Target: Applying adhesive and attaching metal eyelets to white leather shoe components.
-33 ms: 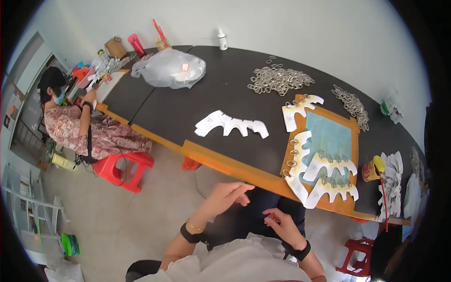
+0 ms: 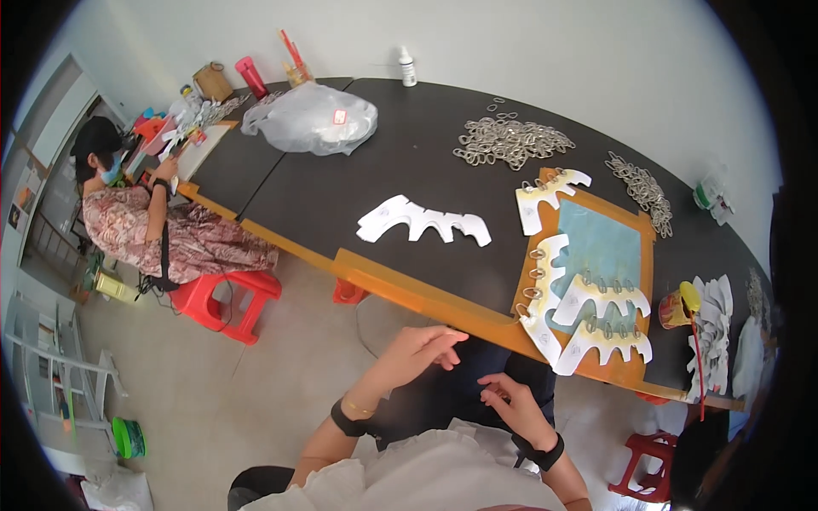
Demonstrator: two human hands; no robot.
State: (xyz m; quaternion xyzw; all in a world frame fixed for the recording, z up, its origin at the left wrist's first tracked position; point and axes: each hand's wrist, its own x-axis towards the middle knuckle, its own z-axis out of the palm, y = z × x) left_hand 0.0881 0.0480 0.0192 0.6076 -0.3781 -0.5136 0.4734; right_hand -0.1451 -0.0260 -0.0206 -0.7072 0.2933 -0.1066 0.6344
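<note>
My left hand and right hand hover empty, fingers loosely spread, below the dark surface. Nearest lies the board of ring-clipped white cutouts; I judge reaching up gently avoids scattering them.

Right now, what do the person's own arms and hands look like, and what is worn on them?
Both forearms are bare. The left hand has a black band at the wrist with a thin gold bracelet next to it. The right hand has a similar black band at its wrist. White ruffled fabric covers the upper body. No gloves; rings too small to tell.
</note>
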